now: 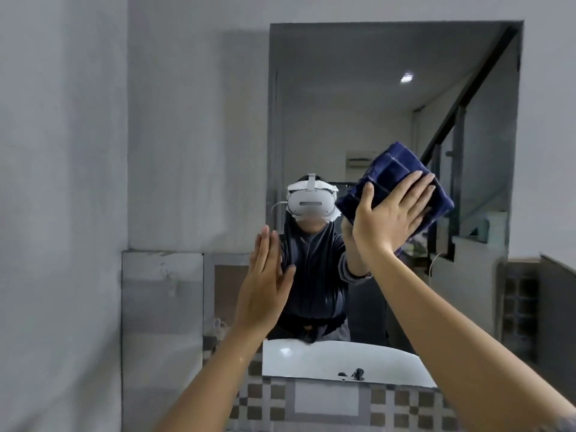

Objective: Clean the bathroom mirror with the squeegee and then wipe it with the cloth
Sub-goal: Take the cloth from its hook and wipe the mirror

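A large wall mirror (367, 104) fills the upper right of the head view. My right hand (389, 213) lies flat on a folded dark blue checked cloth (392, 173) and presses it against the glass at mid height, right of centre. My left hand (265, 282) is raised with straight fingers, palm toward the mirror's left edge, holding nothing; whether it touches the glass is unclear. No squeegee is in view. The mirror reflects a person wearing a white headset.
A white basin edge (343, 360) shows in the reflection at the mirror's bottom. Below it runs a wall of brown and grey checked tiles (405, 406). A grey plaster wall (62, 182) stands close on the left, with a grey panel (162, 307) beside the mirror.
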{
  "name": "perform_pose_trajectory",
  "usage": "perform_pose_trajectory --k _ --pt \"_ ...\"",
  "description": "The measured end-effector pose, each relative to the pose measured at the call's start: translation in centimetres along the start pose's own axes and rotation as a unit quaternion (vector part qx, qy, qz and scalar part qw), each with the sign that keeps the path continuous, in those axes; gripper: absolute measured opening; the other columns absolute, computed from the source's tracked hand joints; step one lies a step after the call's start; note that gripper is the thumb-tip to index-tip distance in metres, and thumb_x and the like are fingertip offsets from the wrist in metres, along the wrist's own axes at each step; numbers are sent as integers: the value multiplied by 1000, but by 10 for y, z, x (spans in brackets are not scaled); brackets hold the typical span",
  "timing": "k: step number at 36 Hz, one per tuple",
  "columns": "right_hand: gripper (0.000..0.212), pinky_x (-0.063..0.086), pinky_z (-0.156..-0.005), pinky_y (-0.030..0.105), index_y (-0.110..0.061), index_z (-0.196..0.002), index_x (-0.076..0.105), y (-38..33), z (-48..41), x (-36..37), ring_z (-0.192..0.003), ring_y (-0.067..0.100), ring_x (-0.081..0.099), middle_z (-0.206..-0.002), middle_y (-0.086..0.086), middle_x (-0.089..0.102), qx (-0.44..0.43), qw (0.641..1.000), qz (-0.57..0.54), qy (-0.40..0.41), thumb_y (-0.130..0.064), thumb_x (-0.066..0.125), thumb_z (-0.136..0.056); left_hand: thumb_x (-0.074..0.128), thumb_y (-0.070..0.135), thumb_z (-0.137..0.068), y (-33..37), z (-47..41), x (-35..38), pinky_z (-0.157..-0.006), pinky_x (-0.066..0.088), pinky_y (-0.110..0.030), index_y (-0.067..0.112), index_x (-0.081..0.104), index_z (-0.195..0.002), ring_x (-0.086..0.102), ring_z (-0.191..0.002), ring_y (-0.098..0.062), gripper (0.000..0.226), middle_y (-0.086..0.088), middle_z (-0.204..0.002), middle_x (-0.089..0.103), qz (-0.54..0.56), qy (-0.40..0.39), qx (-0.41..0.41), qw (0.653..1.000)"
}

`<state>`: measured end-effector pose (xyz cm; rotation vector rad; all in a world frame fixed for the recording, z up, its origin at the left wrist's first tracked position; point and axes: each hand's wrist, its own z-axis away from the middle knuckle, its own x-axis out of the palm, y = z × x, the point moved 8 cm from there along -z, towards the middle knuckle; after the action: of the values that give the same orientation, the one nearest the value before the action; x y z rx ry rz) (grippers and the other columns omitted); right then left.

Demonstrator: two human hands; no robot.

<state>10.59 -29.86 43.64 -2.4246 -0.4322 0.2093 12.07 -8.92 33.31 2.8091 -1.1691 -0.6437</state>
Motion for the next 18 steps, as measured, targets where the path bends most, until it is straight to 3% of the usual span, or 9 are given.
perform_pose_trajectory --k 4,7,10,13,18 --pt "77 -1 -116 39 -13 -148 -4 -52 22 25 -145 22 -7 -158 6 -8 -143 987 21 -65 -47 37 -92 45 30 -96 -8 9 3 -113 2 -17 18 1 -147 -7 -142 -9 68 3 -156 -8 -3 17 -11 1000" --pt "74 -5 -115 36 -15 -149 -3 -88 42 43 -145 21 -6 -158 5 -6 -284 951 49 -111 -45 36 -94 47 30 -95 -14 14 7 -113 8 -15 17 3 -147 0 -143 -13 69 1 -156 -2 2 29 -24 999" --pt "71 -6 -115 33 -13 -149 4 -108 63 55 -145 22 -1 -158 6 1 -431 885 101 -146 -42 37 -94 44 35 -94 -16 19 7 -111 11 -13 17 3 -146 5 -143 -15 70 0 -156 2 -4 43 -21 999" --pt "70 -2 -116 35 -14 -149 10 -106 66 57 -145 21 4 -158 5 8 -525 820 151 -172 -44 38 -93 45 36 -93 -16 21 6 -110 21 -22 16 5 -146 9 -143 -16 70 -1 -155 4 -9 51 -12 999" --pt "72 9 -118 38 -16 -149 12 -76 53 44 -144 20 11 -157 4 12 -656 682 253 -203 -53 29 -90 40 39 -93 -19 21 6 -106 37 -34 13 5 -146 4 -143 -12 69 -4 -155 3 -8 50 -5 999"
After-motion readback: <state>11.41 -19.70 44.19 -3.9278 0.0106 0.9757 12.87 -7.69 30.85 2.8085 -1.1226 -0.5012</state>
